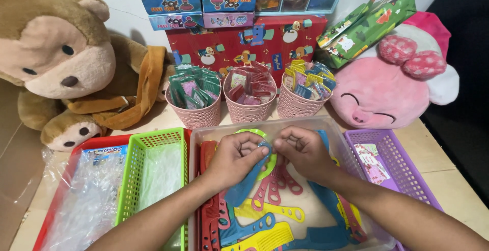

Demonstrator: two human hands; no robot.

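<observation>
My left hand [235, 155] and my right hand [301, 150] meet over a clear plastic bin [265, 126] full of coloured combs [265, 220]. Both hands pinch a blue comb [246, 182] at its top end, its body slanting down to the left under my left hand. A green ring-shaped piece [270, 162] shows between the two hands. Red, yellow, pink and blue combs lie loose in the bin below my wrists.
A green basket [133, 174] and a red tray [91, 143] with clear plastic bags lie left. A purple basket [402, 164] is right. Three pink cups [249, 111] of packets stand behind, with a brown monkey toy [56, 52], a pink pig plush [382, 93] and stacked boxes.
</observation>
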